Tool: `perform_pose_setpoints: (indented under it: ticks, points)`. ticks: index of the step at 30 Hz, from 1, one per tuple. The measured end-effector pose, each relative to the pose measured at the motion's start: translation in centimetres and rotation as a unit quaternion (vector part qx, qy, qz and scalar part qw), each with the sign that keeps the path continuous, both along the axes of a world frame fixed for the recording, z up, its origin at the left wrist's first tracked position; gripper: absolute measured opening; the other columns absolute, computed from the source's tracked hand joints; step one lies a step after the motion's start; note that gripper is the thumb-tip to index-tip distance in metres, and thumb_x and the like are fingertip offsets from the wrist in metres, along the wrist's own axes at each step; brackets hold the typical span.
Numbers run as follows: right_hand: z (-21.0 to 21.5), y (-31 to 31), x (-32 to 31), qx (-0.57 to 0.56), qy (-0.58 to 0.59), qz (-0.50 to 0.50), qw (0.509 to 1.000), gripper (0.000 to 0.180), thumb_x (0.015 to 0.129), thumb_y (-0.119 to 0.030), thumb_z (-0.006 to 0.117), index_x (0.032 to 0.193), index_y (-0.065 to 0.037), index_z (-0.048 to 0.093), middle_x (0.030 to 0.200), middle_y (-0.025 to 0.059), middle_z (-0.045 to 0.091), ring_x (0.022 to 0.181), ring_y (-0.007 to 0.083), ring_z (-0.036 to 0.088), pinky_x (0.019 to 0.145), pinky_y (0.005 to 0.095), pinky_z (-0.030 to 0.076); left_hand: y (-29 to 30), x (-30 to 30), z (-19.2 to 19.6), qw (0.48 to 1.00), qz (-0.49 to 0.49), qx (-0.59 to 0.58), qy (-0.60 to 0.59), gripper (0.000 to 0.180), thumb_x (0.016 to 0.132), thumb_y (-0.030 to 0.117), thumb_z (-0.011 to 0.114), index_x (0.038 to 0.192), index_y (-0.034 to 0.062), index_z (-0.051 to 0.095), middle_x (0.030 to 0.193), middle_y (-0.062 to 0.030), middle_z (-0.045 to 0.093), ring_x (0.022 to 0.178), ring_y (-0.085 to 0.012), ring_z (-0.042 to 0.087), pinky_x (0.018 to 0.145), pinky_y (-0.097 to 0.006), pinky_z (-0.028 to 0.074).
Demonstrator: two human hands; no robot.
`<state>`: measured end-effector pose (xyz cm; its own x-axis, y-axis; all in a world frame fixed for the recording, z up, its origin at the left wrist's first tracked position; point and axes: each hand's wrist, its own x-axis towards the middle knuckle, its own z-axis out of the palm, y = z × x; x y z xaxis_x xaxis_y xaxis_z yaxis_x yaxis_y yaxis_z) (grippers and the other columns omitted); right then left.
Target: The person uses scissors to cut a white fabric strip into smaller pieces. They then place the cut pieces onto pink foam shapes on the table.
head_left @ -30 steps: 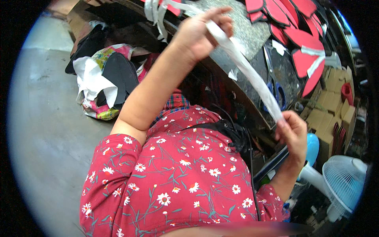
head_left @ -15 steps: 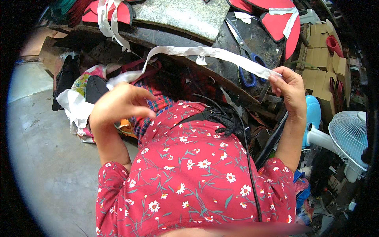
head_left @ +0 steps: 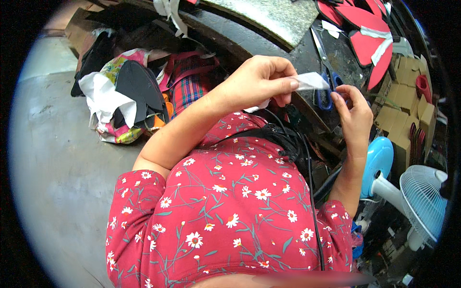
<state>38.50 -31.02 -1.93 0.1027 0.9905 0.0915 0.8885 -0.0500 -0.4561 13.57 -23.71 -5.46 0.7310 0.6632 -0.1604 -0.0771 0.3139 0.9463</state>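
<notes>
A thin white strip [head_left: 311,82], like tape or cloth, stretches between my hands in front of my chest. My left hand [head_left: 264,80] pinches it between thumb and fingers, and a bit of white shows below that hand. At the strip's other end, the curled thumb and index finger of my right hand [head_left: 354,109] meet its tip. Just beyond the strip, scissors [head_left: 322,62] with blue handles lie on the dark worktable [head_left: 225,30], their handles partly behind it.
Red pieces [head_left: 372,50] with white strips lie on the table beside a speckled grey slab [head_left: 273,17]. Cardboard boxes [head_left: 401,113] and a blue-white fan [head_left: 422,199] stand at right. A bag [head_left: 126,134] with black pieces and white material sits on the left.
My left hand has moved right and now grips the strip close to my right hand, where it was empty before. The view has shifted left.
</notes>
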Motion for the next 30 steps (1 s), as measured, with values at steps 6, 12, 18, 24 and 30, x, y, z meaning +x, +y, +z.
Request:
perform_pose_setpoints:
  ticks: [6,12,18,24,30]
  points:
    - [-1.2,0.0,0.6,-0.035,-0.192,-0.031,0.98,0.042,0.078,-0.034,0.079,0.11,-0.01,0.066,0.095,0.007,0.068,0.082,0.029,0.068,0.071,0.0411,0.053,0.8,-0.5,-0.8,0.994,0.045,-0.085,-0.06,0.028,0.098,0.018,0.056,0.116,-0.0036,0.059,0.082,-0.0108,0.072,0.054,-0.0082,0.062,0.044,-0.019,0.042]
    - [0.3,-0.1,2.4,-0.134,-0.106,-0.046,0.984,0.028,0.081,-0.019,0.075,0.105,-0.007,0.07,0.089,0.0077,0.07,0.077,0.0193,0.069,0.071,0.0327,0.053,1.7,-1.2,-1.1,0.991,0.043,-0.102,-0.082,0.028,0.098,0.019,0.056,0.118,-0.0013,0.059,0.083,-0.0114,0.072,0.054,-0.0089,0.062,0.052,-0.02,0.05]
    - [1.4,-3.0,3.3,-0.224,0.412,-0.021,0.883,0.036,0.084,-0.016,0.075,0.114,0.0,0.062,0.092,0.0076,0.071,0.081,0.0117,0.065,0.077,0.0244,0.05,2.1,-1.7,-0.9,0.979,0.062,-0.15,-0.125,0.029,0.096,0.011,0.053,0.121,-0.0043,0.056,0.082,-0.015,0.072,0.051,-0.0121,0.063,0.05,-0.023,0.051]
    - [-0.4,-5.4,-0.4,-0.259,0.515,-0.008,0.817,0.072,0.068,-0.051,0.082,0.114,-0.003,0.054,0.083,0.0039,0.062,0.072,0.0097,0.056,0.066,0.0224,0.042,2.6,-2.5,-0.3,0.977,0.065,-0.16,-0.124,0.031,0.094,0.009,0.052,0.121,-0.0063,0.055,0.079,-0.016,0.071,0.047,-0.0131,0.061,0.046,-0.023,0.05]
    - [-0.6,-4.6,-0.6,-0.31,0.364,0.094,0.873,0.086,0.07,-0.064,0.08,0.126,-0.005,0.052,0.085,0.0031,0.064,0.078,0.0096,0.058,0.07,0.0222,0.044,2.5,-3.4,-0.5,0.988,0.034,-0.13,-0.072,0.035,0.094,0.013,0.054,0.123,-0.0071,0.055,0.076,-0.0158,0.071,0.046,-0.0134,0.061,0.045,-0.023,0.051]
